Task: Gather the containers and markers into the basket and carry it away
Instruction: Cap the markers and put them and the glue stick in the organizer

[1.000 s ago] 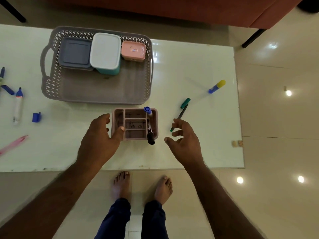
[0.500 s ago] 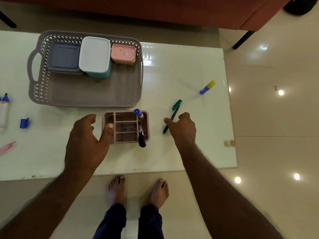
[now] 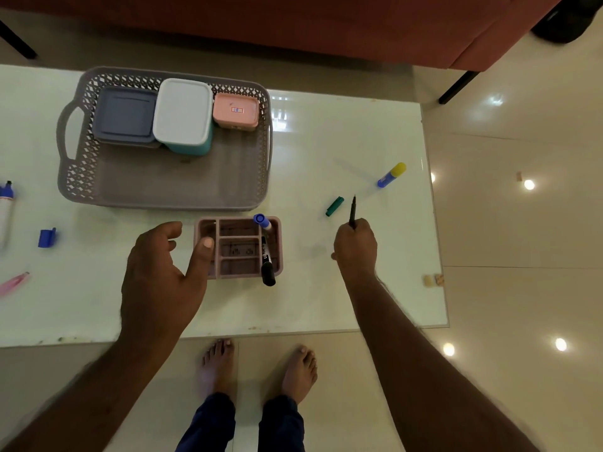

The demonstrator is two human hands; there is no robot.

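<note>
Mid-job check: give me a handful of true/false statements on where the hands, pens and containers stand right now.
1. The right hand holds a thin pen. True.
2. The green cap is on that pen. False: it lies on the table, apart from the pen.
3. Three lidded containers sit in the grey basket. True.
4. The pink organizer is in the basket. False: it stands on the table, in front of the basket.
5. The left hand grips the basket handle. False: its thumb touches the organizer.

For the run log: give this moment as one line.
right hand: grips thin green pen, lifted | green cap: on table | left hand: thumb on pink organizer | basket: three containers
</note>
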